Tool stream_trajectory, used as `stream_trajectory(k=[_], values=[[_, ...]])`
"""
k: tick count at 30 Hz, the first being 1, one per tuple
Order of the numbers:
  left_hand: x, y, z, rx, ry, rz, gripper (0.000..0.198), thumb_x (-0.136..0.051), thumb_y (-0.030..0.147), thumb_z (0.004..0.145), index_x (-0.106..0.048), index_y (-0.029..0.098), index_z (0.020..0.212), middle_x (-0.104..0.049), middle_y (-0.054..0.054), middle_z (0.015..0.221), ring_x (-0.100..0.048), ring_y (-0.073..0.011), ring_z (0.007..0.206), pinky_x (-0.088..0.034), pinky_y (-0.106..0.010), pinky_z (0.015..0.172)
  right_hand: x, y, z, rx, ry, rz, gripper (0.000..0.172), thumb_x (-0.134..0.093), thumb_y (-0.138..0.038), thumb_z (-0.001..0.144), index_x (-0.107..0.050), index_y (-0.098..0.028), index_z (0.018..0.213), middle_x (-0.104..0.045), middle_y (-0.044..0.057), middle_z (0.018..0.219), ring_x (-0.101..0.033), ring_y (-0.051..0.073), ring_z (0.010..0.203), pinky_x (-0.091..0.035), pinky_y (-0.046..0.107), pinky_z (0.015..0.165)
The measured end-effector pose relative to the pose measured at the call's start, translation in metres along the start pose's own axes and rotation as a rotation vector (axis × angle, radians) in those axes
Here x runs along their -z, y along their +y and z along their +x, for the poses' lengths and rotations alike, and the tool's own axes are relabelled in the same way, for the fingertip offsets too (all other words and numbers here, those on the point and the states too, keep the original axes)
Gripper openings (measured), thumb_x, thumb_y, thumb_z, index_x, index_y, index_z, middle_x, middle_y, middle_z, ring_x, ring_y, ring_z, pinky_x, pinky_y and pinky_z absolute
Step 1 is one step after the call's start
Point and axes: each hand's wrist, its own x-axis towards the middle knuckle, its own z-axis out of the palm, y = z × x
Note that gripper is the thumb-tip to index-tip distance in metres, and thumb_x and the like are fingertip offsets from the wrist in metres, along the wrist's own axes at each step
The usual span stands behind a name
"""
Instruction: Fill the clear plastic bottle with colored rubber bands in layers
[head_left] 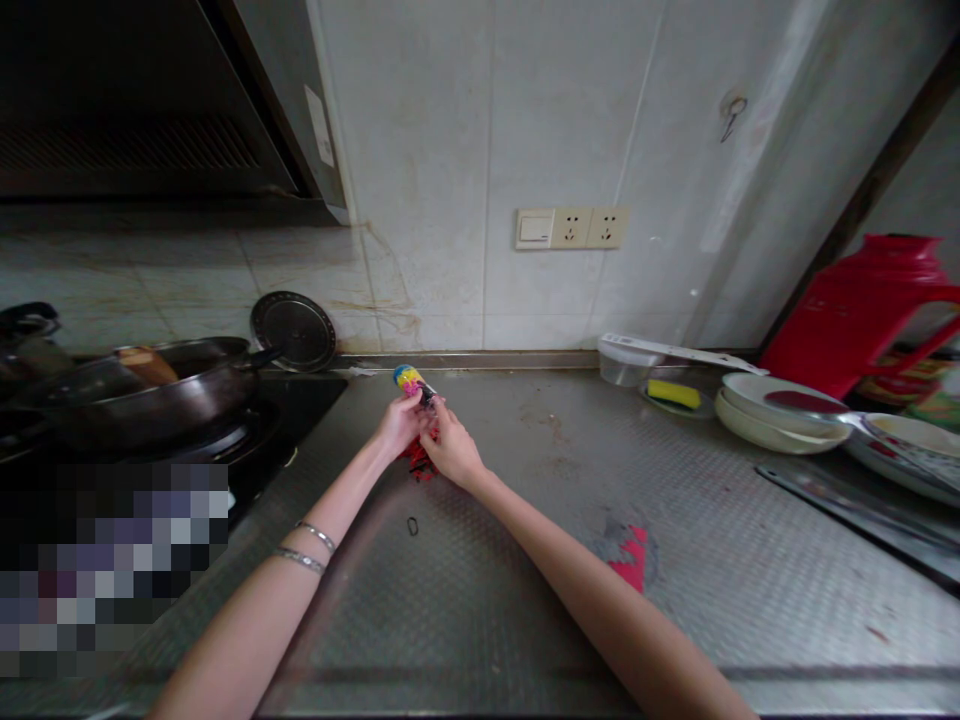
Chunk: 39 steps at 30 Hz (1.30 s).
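Near the back of the metal counter, my left hand (pixel 400 424) is closed around a small blue, yellow and pink item (pixel 409 379) that sticks up past its fingers. My right hand (pixel 455 447) meets it from the right, its fingers pressed together at a small black piece (pixel 427 396). Whether the black piece is part of the colourful item cannot be told. Below and between the hands lies a pile of small red and black bits (pixel 420 460). A dark loop (pixel 412 526) rests on the counter nearer to me.
On the left, a pan (pixel 150 400) sits on the black stove, with a round dark lid (pixel 293 332) against the wall. To the right are a yellow sponge (pixel 673 393), stacked bowls (pixel 776 428), a red jug (pixel 855 310) and a torn red scrap (pixel 631 565).
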Motion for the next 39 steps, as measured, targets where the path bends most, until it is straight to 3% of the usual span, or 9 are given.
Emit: stream_trajectory(k=[3, 6, 9, 12, 18, 25, 30, 36, 39], values=[[-0.008, -0.003, -0.005, 0.016, -0.057, 0.005, 0.014, -0.05, 0.016, 0.078, -0.06, 0.007, 0.083, -0.067, -0.012, 0.076, -0.064, -0.02, 0.07, -0.05, -0.029, 0.064, -0.002, -0.001, 0.004, -0.056, 0.02, 0.075, 0.065, -0.047, -0.03, 0.077, -0.021, -0.024, 0.136, -0.042, 0.012, 0.122, -0.051, 0.021, 0.101, -0.042, 0.036, 0.084], [-0.013, -0.004, -0.01, 0.016, -0.117, 0.024, 0.022, -0.052, 0.018, 0.077, -0.061, 0.007, 0.094, -0.067, -0.012, 0.079, -0.064, -0.0227, 0.075, -0.05, -0.033, 0.069, -0.004, -0.003, 0.008, -0.072, 0.043, 0.215, 0.064, -0.05, -0.031, 0.075, -0.025, -0.027, 0.134, -0.046, 0.008, 0.117, -0.053, 0.019, 0.097, -0.044, 0.034, 0.083], [-0.012, -0.001, -0.013, 0.027, -0.169, 0.056, 0.029, -0.054, 0.02, 0.076, -0.06, 0.008, 0.101, -0.067, -0.013, 0.081, -0.064, -0.0245, 0.078, -0.049, -0.036, 0.072, -0.009, -0.006, 0.01, -0.098, 0.005, 0.439, 0.065, -0.052, -0.03, 0.074, -0.024, -0.028, 0.133, -0.055, 0.003, 0.095, -0.058, 0.014, 0.075, -0.05, 0.031, 0.069], [-0.009, 0.003, -0.014, 0.05, -0.174, 0.1, 0.031, -0.055, 0.018, 0.074, -0.059, 0.008, 0.104, -0.067, -0.014, 0.082, -0.064, -0.0251, 0.078, -0.049, -0.036, 0.071, -0.012, -0.009, 0.011, -0.192, -0.103, 0.696, 0.068, -0.05, -0.027, 0.075, -0.017, -0.029, 0.134, -0.051, -0.006, 0.065, -0.05, 0.008, 0.048, -0.051, 0.026, 0.049], [-0.011, 0.003, -0.015, 0.06, -0.128, 0.14, 0.032, -0.053, 0.018, 0.077, -0.058, 0.009, 0.107, -0.068, -0.013, 0.081, -0.065, -0.0234, 0.074, -0.049, -0.035, 0.069, -0.007, -0.015, 0.012, -0.337, -0.172, 0.95, 0.064, -0.048, -0.022, 0.076, -0.019, -0.029, 0.133, -0.041, -0.012, 0.044, -0.043, 0.006, 0.036, -0.049, 0.023, 0.041], [-0.004, 0.002, -0.01, 0.046, -0.087, 0.096, 0.032, -0.051, 0.023, 0.079, -0.057, 0.011, 0.108, -0.067, -0.011, 0.078, -0.064, -0.02, 0.066, -0.049, -0.031, 0.061, -0.009, -0.021, 0.008, -0.28, -0.182, 0.952, 0.066, -0.046, -0.021, 0.076, -0.016, -0.027, 0.134, -0.047, -0.012, 0.045, -0.047, 0.007, 0.036, -0.047, 0.02, 0.04], [0.008, 0.009, -0.004, 0.03, 0.003, 0.066, 0.028, -0.049, 0.023, 0.08, -0.057, 0.012, 0.104, -0.065, -0.008, 0.072, -0.061, -0.0165, 0.057, -0.048, -0.027, 0.053, -0.01, -0.019, 0.007, -0.248, -0.231, 0.895, 0.05, -0.042, -0.031, 0.081, -0.031, -0.022, 0.129, -0.046, -0.01, 0.044, -0.052, 0.008, 0.037, -0.045, 0.018, 0.039], [0.006, 0.007, -0.001, -0.003, -0.03, 0.059, 0.025, -0.05, 0.02, 0.08, -0.058, 0.01, 0.101, -0.065, -0.009, 0.074, -0.061, -0.016, 0.062, -0.049, -0.027, 0.059, -0.01, -0.009, 0.01, -0.163, -0.01, 0.746, 0.034, -0.044, -0.038, 0.079, -0.057, -0.016, 0.102, -0.05, -0.005, 0.048, -0.05, 0.008, 0.037, -0.042, 0.017, 0.037], [0.006, 0.006, 0.002, -0.026, -0.024, 0.049, 0.02, -0.052, 0.019, 0.078, -0.059, 0.011, 0.095, -0.064, -0.008, 0.072, -0.061, -0.0149, 0.061, -0.049, -0.026, 0.058, -0.006, -0.008, 0.009, -0.195, 0.097, 0.692, 0.033, -0.047, -0.041, 0.077, -0.061, -0.014, 0.088, -0.053, -0.002, 0.051, -0.053, 0.009, 0.039, -0.041, 0.018, 0.037]])
